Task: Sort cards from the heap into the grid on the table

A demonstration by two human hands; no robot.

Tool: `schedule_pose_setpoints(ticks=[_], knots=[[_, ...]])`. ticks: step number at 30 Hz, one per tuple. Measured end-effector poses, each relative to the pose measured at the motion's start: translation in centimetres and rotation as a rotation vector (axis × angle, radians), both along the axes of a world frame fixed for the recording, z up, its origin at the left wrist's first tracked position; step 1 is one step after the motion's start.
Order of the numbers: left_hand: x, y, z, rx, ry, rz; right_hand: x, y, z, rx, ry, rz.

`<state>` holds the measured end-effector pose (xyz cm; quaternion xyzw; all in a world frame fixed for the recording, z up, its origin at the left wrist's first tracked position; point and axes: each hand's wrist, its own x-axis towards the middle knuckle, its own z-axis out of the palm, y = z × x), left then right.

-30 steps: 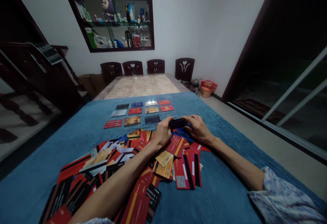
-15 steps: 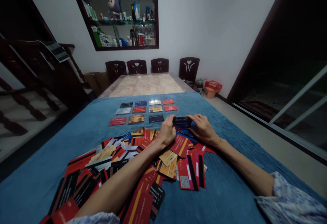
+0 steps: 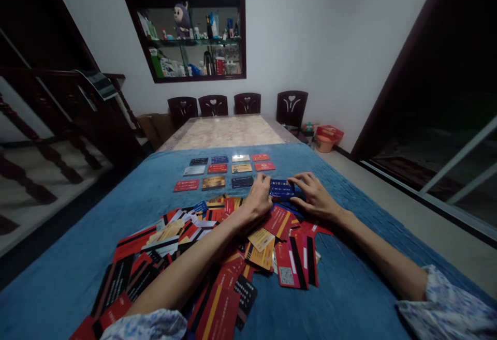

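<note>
Head cam, the only view there is. Right in the middle of the frame both hands meet on one blue card [image 3: 282,188]. The left hand [image 3: 258,203] pinches its left end, with the fingers curled in close together. The right hand [image 3: 316,197] has its right end between thumb and forefinger, and its other fingers are fanned out a bit. The card sits printed side up, at the far edge of the pile of cards [image 3: 217,247]. That pile is a messy heap of red, black, orange and white ones across the lower middle, and both forearms lie over it.

Just left of the held card and a bit further up the frame is a neat grid of cards [image 3: 225,169], three rows, all face up and none overlapping. Everything lies on a blue cloth [image 3: 349,288] that covers the near part of the table [image 3: 227,132], with the bare stone-look top showing beyond it.

Four dark chairs [image 3: 248,103] line the far end. Upper middle is a wall niche [image 3: 190,32] full of bottles, with a plush toy [image 3: 181,18] in it. A red basin [image 3: 329,135] is on the floor right of the chairs, and a stair railing [image 3: 58,117] is on the left edge.
</note>
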<state>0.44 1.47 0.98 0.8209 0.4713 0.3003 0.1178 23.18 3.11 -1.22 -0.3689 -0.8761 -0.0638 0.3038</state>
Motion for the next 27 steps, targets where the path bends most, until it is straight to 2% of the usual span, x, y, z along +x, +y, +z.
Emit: schedule_pose_setpoints(ticks=[7,11,20,27], knots=[[-0.7,-0.4,2.8,-0.028,0.283,-0.008,-0.1,0.3,1.2,0.01,-0.023,0.045],[-1.8,-0.7,3.9,-0.026,0.383,0.009,-0.9,0.6,2.1,-0.017,-0.075,0.067],[-5.4,-0.2,4.8,-0.056,0.447,0.017,-4.0,2.0,4.0,-0.063,-0.137,0.164],[-8.7,0.6,4.8,-0.052,0.397,0.04,-7.0,3.8,5.2,-0.119,-0.23,0.206]])
